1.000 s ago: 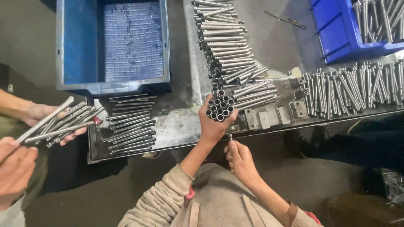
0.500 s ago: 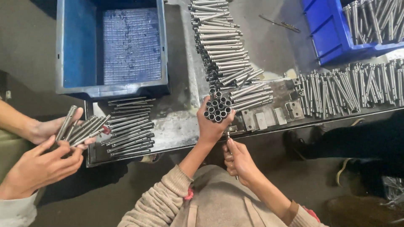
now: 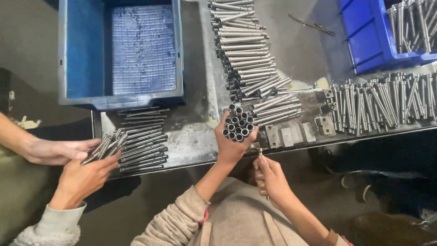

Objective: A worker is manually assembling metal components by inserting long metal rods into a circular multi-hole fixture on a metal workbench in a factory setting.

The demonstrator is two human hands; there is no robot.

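My left hand (image 3: pixel 231 145) grips a bundle of short metal tubes (image 3: pixel 238 124), held upright at the front edge of the metal table (image 3: pixel 195 136) with their open ends facing up. Just to its right and below the table edge, my right hand (image 3: pixel 271 178) is closed on a single thin metal rod (image 3: pixel 261 153) that points up toward the bundle. A long pile of similar tubes (image 3: pixel 246 54) lies on the table just beyond my left hand.
At the left, a co-worker's two hands (image 3: pixel 75 161) hold a bunch of rods (image 3: pixel 104 146) beside a stack of rods (image 3: pixel 141 141). Behind stands a blue crate (image 3: pixel 75 54). More rods (image 3: pixel 382 102) lie at the right, below another blue bin (image 3: pixel 368 41).
The co-worker's hands came together and carried their bunch of rods right, toward the stack at the table's left end. My own hands have stayed almost still.
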